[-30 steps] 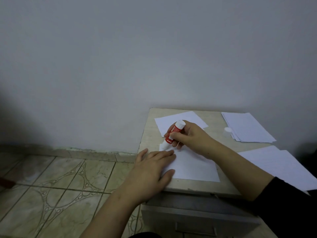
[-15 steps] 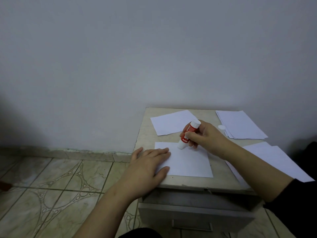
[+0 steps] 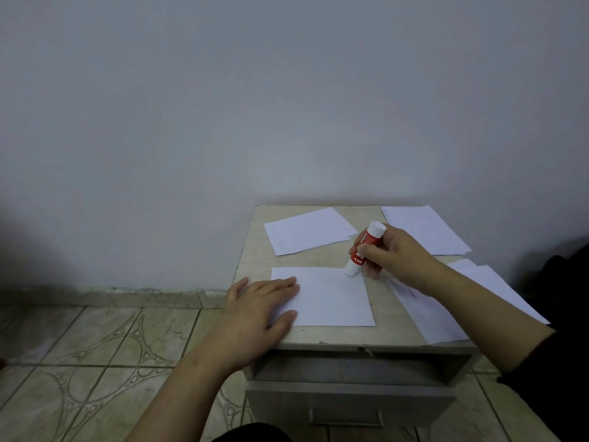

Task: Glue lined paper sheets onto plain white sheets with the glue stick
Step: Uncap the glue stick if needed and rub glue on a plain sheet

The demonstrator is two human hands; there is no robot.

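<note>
A white sheet point(image 3: 334, 298) lies at the front of the small table point(image 3: 255, 256). My left hand point(image 3: 258, 307) rests flat on the sheet's left edge, fingers straight. My right hand point(image 3: 395, 253) grips a red and white glue stick point(image 3: 363, 248), tilted, with its lower tip on the sheet's far right corner. Another white sheet point(image 3: 306, 231) lies behind at the far left. Whether any sheet is lined cannot be made out.
A stack of paper point(image 3: 427, 228) sits at the table's far right, and more sheets point(image 3: 446, 304) lie under my right forearm. Below the tabletop a drawer point(image 3: 350, 406) stands pulled out. The table backs onto a wall, with tiled floor point(image 3: 95, 362) to the left.
My right hand has slid the glue stick along the sheet's far edge from its left part to its right corner. My left hand has stayed on the sheet.
</note>
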